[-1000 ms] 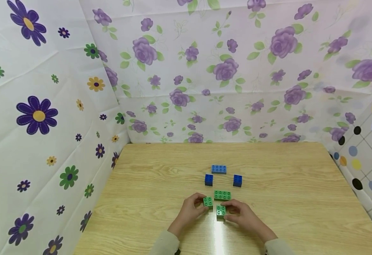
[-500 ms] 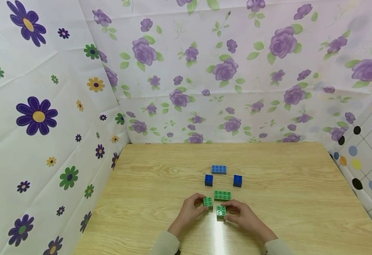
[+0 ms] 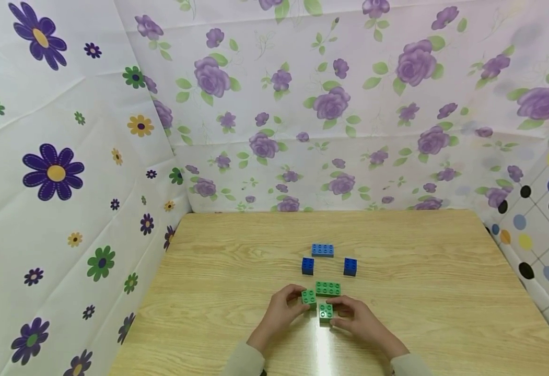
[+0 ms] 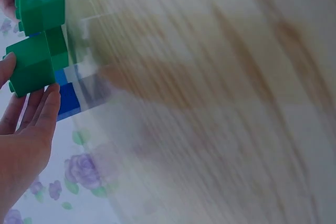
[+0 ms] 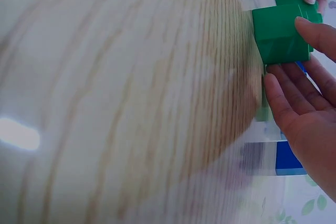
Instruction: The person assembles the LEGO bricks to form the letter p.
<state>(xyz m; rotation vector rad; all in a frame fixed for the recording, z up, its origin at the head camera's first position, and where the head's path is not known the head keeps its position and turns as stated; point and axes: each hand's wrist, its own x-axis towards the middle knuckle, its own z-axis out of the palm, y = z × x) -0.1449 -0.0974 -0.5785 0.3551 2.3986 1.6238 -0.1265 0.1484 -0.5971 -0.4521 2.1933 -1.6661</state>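
Observation:
Near the middle of the wooden table, my left hand (image 3: 279,312) pinches a square green building brick (image 3: 308,297) between thumb and fingers. A second square green brick (image 3: 325,311) is pinched by my right hand (image 3: 360,319), just right of and a little nearer than the first. Behind both lies a longer green brick (image 3: 328,288) with two rows of studs. From the left wrist, the left hand's thumb shows on the studded side of its brick (image 4: 32,66), fingers underneath. Seen from the right wrist, the brick (image 5: 278,35) sits between thumb and fingertips.
Two square dark blue bricks (image 3: 307,266) stand apart farther back, the other blue brick (image 3: 350,266) to the right. A longer, lighter blue brick (image 3: 323,250) lies behind them. Flowered cloth (image 3: 265,172) hangs behind the table (image 3: 227,261) and along its left side.
My left hand has shifted its green brick slightly to the right, closer to the other square one. My right hand and the remaining bricks stay in place.

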